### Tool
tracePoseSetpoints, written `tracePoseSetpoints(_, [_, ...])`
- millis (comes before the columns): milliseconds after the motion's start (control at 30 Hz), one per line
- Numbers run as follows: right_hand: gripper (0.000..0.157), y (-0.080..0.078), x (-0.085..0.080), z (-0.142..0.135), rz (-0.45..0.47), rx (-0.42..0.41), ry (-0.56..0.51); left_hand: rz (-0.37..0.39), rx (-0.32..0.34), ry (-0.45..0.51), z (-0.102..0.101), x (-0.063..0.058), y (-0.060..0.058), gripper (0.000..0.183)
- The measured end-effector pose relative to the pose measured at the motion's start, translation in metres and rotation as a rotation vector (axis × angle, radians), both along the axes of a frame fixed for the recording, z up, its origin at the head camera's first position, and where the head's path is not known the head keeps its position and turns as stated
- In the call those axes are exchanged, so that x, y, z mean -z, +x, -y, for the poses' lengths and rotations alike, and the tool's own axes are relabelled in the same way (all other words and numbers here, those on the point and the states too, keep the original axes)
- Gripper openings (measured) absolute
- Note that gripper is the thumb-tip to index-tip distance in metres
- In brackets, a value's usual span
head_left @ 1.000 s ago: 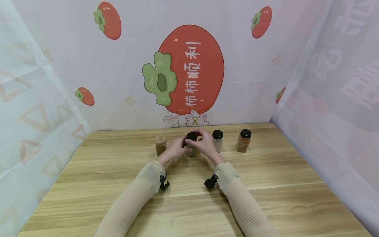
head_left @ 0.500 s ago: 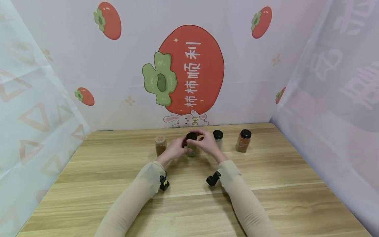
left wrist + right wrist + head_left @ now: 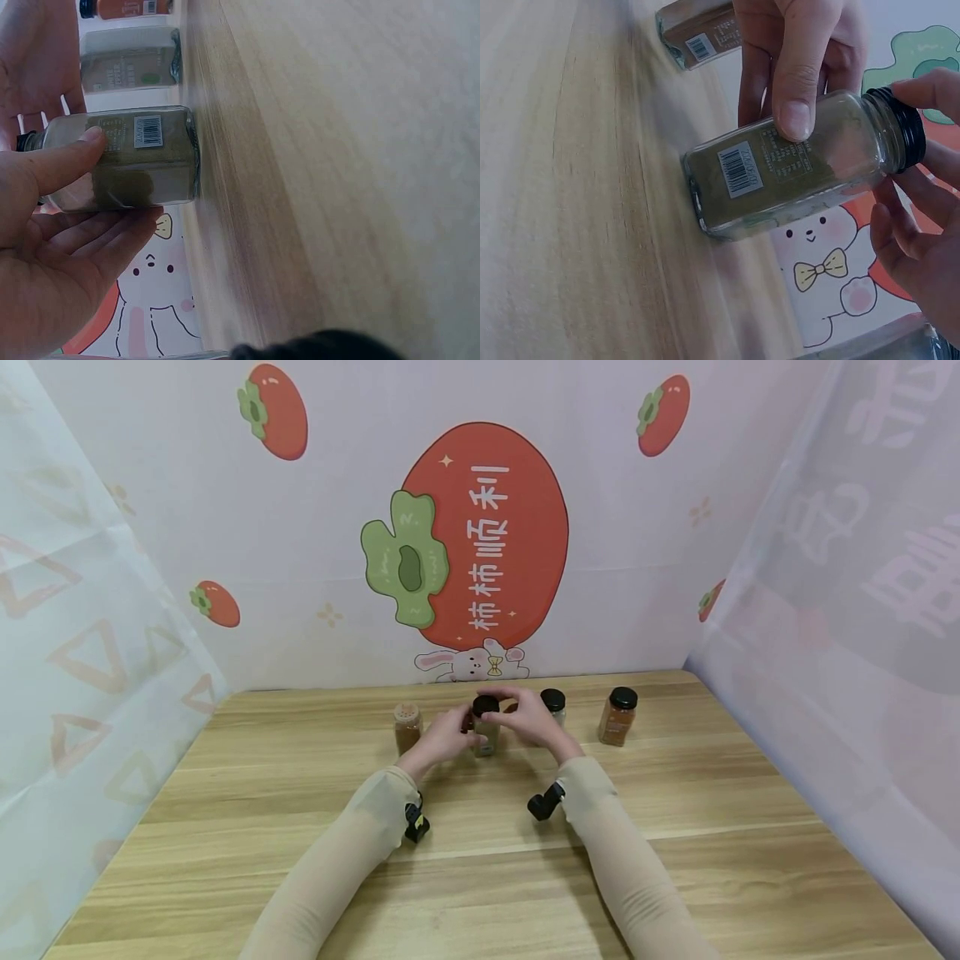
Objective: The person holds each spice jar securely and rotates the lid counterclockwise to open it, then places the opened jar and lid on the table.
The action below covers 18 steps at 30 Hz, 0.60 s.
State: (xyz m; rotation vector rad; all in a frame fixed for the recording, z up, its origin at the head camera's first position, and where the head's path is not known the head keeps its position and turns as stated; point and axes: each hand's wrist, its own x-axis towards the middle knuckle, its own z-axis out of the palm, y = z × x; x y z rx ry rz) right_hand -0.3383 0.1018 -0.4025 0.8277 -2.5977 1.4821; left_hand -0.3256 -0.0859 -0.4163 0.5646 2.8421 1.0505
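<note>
A square glass spice jar (image 3: 486, 742) with olive-brown powder and a black lid (image 3: 486, 705) stands near the back of the table. My left hand (image 3: 444, 737) grips its body from the left. In the right wrist view the left thumb (image 3: 793, 112) presses on the glass beside a barcode label (image 3: 740, 169). With thumb and fingers round the lid's edge, my right hand (image 3: 528, 718) holds the lid, which sits on the jar's threaded neck (image 3: 885, 135). The jar's far side is hidden behind my fingers.
To the left stands a jar of reddish-brown powder (image 3: 407, 731) with a perforated shaker top. Right of my hands are a black-lidded pale jar (image 3: 553, 702), partly covered, and an orange-brown spice jar (image 3: 617, 720). A printed cloth (image 3: 330, 527) hangs behind the table.
My right hand and wrist have swung slightly to the right and outward around the lid. The jar and my left hand stay in place.
</note>
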Motion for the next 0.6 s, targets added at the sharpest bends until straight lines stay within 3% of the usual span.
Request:
tracePoseSetpoints(400, [0.044, -0.0005, 0.0018, -0.0037, -0.009, -0.034, 0.000, 0.008, 0.005, 0.004, -0.0005, -0.0006, -0.0008, 0.031])
tracePoseSetpoints(600, [0.049, 0.0025, 0.0071, 0.0017, -0.033, 0.025, -0.015, 0.013, 0.008, 0.024, -0.0004, -0.0011, 0.0008, 0.034])
